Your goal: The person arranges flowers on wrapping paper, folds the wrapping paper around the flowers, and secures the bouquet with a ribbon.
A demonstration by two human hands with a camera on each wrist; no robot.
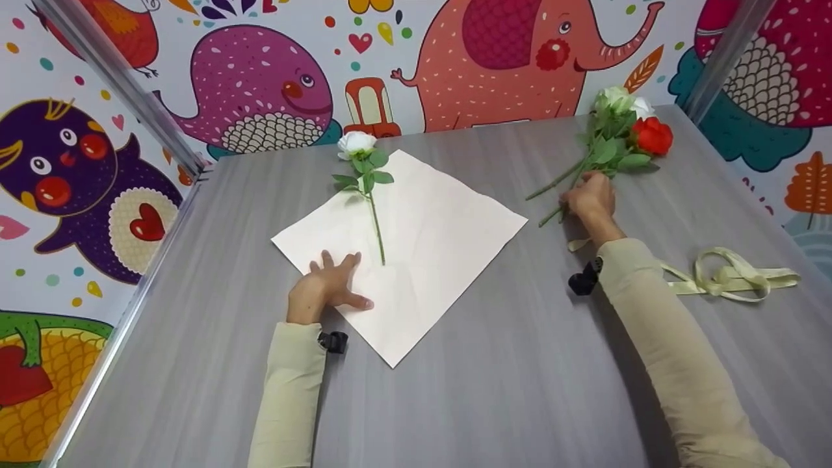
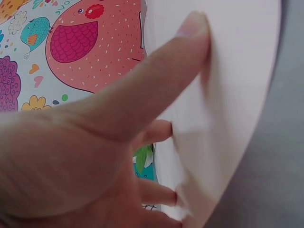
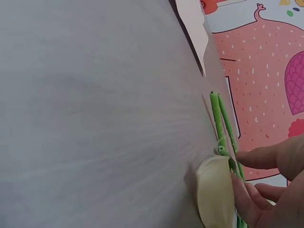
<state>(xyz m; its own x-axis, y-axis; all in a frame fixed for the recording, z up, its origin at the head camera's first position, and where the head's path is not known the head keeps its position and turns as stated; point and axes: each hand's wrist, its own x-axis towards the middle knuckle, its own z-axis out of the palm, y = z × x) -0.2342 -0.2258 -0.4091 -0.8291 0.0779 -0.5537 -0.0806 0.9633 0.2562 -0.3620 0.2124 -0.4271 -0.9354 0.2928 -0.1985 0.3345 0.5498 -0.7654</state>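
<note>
A square sheet of pale pink paper (image 1: pixel 442 221) lies cornerwise on the table, one white rose (image 1: pixel 357 144) laid across its upper left part with its stem pointing toward the near side. My left hand (image 1: pixel 331 286) presses the sheet near its left edge, fingers spread; in the left wrist view the thumb (image 2: pixel 190 42) rests on the paper. At the right, my right hand (image 1: pixel 591 198) pinches rose stems low down, beside a red rose (image 1: pixel 653 136) and a pale greenish rose (image 1: pixel 614 101). Green stem ends (image 3: pixel 217 114) stick out past the fingers.
A cream ribbon (image 1: pixel 728 283) lies looped right of my right forearm; its loose end (image 3: pixel 216 190) curls up just under the right hand. A wall with cartoon animals (image 1: pixel 507 71) closes off the back, with metal posts (image 1: pixel 123 84) at the corners.
</note>
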